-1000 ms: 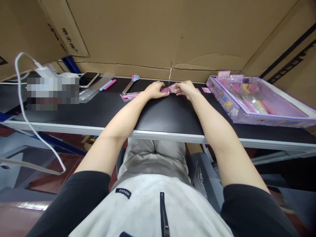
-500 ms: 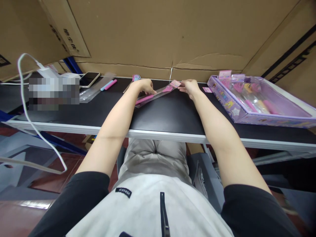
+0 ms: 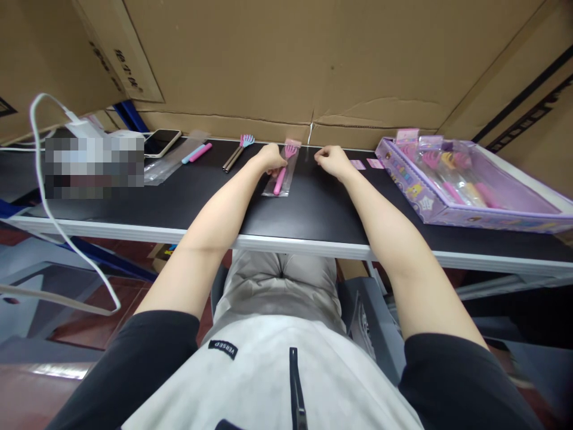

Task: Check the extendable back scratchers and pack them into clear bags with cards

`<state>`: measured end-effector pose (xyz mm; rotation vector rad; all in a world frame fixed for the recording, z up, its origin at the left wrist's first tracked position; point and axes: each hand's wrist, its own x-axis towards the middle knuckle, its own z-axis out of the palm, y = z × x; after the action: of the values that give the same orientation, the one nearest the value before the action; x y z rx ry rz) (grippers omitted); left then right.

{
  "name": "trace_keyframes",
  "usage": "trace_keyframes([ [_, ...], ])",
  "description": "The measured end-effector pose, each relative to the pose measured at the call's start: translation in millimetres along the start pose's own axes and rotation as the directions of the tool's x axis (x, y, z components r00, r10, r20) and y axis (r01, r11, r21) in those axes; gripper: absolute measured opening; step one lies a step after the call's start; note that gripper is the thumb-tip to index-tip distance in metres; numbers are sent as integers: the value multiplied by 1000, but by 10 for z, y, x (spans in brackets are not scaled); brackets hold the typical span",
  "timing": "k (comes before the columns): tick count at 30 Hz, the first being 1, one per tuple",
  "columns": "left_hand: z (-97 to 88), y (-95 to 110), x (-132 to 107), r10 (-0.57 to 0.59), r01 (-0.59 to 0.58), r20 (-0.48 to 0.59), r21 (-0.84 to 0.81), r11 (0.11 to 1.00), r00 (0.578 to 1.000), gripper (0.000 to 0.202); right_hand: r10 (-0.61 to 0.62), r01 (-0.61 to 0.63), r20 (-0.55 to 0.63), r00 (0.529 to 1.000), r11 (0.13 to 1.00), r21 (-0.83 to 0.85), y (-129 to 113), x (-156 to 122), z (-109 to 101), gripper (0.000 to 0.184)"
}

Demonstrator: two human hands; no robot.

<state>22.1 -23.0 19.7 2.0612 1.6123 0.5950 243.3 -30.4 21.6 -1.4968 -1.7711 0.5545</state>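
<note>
My left hand is closed on a pink back scratcher inside a clear plastic sleeve, gripping it around the middle. Its claw-shaped head points toward the cardboard wall, with a pink card at that end of the sleeve. My right hand hovers to the right, thumb and fingers pinched together. Whatever may be in that pinch is too faint to make out. Left of my left hand lie back scratcher claws with metal rods, one head pink and one blue. Two small pink cards rest just right of my right hand.
At the right, a purple display box holds several bagged back scratchers. Pink and blue handles lie on the left by clear plastic sleeves and a phone. A white cable loops over the table edge. Cardboard walls the back.
The bagged scratcher has swung from a slant to nearly upright. My right hand has come away from its card end and moved slightly left. Another pink card now shows beside it.
</note>
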Motion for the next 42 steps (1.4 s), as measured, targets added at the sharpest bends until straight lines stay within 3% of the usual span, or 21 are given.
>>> trace_keyframes([
  [3, 81, 114, -68, -163, 143, -73, -225, 964, 984, 8, -130, 152, 100, 987, 950, -273, -45, -38, 25, 12],
  [6, 109, 250, -167, -292, 244, -66, -398, 885, 954, 8, -197, 273, 221, 955, 872, -406, -145, -113, 68, 24],
  [12, 56, 239, -196, -298, 261, 1, -481, 837, 955, 17, -239, 394, 361, 902, 797, -458, -306, -251, 109, 29],
  [18, 27, 203, -158, -303, 294, 56, -461, 837, 951, 28, -209, 389, 390, 897, 792, -471, -327, -271, 99, 35],
  [25, 36, 315, -199, -345, 299, 42, -603, 740, 938, 33, -176, 374, 414, 893, 802, -466, -386, -312, 69, 32],
  [30, 32, 355, -225, -343, 258, 32, -724, 640, 939, 31, -176, 358, 403, 898, 825, -438, -389, -308, 57, 30],
  [35, 42, 263, -128, -361, 244, 36, -797, 552, 932, 22, -175, 323, 369, 913, 863, -389, -342, -264, 56, 29],
  [42, 64, 130, 69, -342, 124, 12, -943, 308, 940, 15, -166, 226, 254, 953, 946, -231, -259, -206, 85, 35],
])
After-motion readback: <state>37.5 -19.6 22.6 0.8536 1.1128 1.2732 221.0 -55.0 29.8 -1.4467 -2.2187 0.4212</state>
